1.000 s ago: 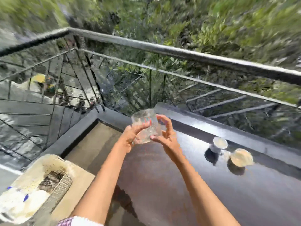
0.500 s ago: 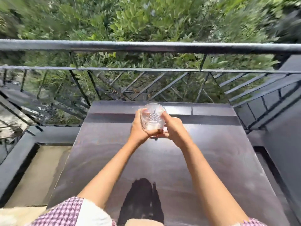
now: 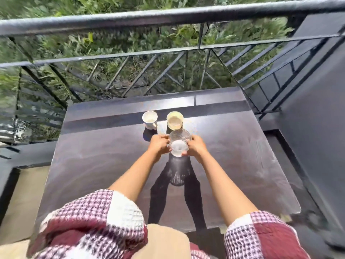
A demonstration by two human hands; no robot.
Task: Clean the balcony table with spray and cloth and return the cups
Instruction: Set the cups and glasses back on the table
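Observation:
A clear patterned glass (image 3: 178, 142) is held between both hands, at or just above the middle of the dark balcony table (image 3: 97, 165). My left hand (image 3: 159, 144) grips its left side and my right hand (image 3: 196, 146) grips its right side. Just beyond the glass, near the table's far edge, stand a white mug (image 3: 150, 119) and a pale yellow cup (image 3: 175, 120), side by side. I cannot tell whether the glass touches the tabletop. No spray bottle or cloth is in view.
A black metal railing (image 3: 168, 17) runs close behind the table, with green bushes beyond. A dark wall (image 3: 315, 118) stands at the right. A tan floor strip (image 3: 20, 199) lies to the left of the table.
The view has swung back over the table, bringing the two cups into sight. Both hands have lowered the glass toward the tabletop, close in front of the cups.

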